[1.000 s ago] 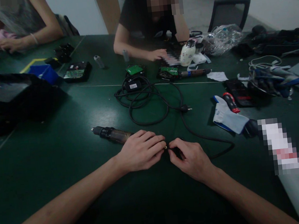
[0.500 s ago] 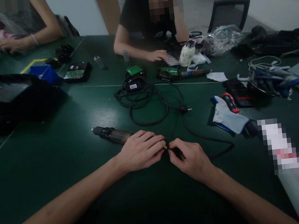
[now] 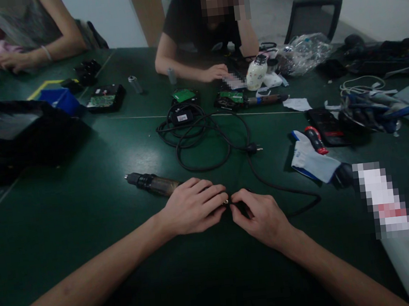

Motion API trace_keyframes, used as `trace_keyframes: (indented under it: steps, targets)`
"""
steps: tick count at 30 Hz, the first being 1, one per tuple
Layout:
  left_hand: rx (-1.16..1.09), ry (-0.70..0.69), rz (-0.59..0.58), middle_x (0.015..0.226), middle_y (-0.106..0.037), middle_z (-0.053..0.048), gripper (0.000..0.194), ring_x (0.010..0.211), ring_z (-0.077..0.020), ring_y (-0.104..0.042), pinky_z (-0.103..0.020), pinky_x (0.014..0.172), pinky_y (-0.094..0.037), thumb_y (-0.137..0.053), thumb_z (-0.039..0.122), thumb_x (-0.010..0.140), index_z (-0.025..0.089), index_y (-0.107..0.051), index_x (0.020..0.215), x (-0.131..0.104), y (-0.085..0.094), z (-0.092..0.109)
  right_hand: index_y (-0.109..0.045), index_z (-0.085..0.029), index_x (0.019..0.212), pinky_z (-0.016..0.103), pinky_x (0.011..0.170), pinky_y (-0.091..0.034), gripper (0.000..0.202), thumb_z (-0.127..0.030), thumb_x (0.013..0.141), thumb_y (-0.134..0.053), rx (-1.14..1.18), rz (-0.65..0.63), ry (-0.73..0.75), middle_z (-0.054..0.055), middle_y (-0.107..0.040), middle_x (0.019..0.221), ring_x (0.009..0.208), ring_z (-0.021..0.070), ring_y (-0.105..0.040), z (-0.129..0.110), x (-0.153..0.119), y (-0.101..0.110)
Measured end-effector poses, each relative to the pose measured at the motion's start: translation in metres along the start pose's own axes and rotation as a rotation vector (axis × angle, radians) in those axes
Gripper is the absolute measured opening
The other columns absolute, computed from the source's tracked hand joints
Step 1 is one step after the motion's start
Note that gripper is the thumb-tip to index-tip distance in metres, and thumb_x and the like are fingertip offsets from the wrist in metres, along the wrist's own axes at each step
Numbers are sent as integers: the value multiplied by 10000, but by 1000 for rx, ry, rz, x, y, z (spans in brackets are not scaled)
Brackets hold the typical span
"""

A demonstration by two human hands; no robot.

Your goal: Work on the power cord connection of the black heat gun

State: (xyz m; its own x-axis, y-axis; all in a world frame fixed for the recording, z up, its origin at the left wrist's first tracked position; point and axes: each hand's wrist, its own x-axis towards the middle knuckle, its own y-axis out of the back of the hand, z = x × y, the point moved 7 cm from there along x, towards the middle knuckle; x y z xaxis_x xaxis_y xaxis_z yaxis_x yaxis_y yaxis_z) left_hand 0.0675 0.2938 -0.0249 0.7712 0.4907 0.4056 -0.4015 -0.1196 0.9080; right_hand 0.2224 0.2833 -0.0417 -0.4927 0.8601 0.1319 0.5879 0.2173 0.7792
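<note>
An electric screwdriver (image 3: pixel 156 183) with a dark, brownish body lies slanted on the green table. My left hand (image 3: pixel 195 206) is wrapped over its rear part, hiding that end from above. Close by on the right, my right hand (image 3: pixel 260 215) pinches a dark cable end between thumb and forefinger. That cable end meets the screwdriver's tail, where a small bit of shiny metal shows; whether it is fully seated I cannot tell. A black power cable (image 3: pixel 206 167) with an adapter block (image 3: pixel 182 118) lies coiled beyond my hands, its mains plug (image 3: pixel 253 149) loose on the table.
Across the table sit two people, one with a hand (image 3: pixel 216 72) near opened devices with green circuit boards (image 3: pixel 184 95). On the right lie a work glove (image 3: pixel 311 161), a red-and-black screwdriver handle (image 3: pixel 315 140) and a white bottle (image 3: pixel 256 73). A black bag (image 3: pixel 16 138) stands left.
Both hands stay nearly in place. The gap between the cable end and the screwdriver's tail looks slightly smaller, with less shiny metal showing.
</note>
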Motion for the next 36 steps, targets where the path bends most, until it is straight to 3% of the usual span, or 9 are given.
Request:
trace_keyframes:
  steps: [36]
  targets:
    - [18,-20,24,1260,-721,-23,284,1068,-211,-652,-374,870,-493,-595,311,1039,198,-627,1298,1,3,2,-568,-219,993,267,617,-413,23,-206,995,-587,-12,17,1,-18,-648,827,615,115,-574,0,0,0]
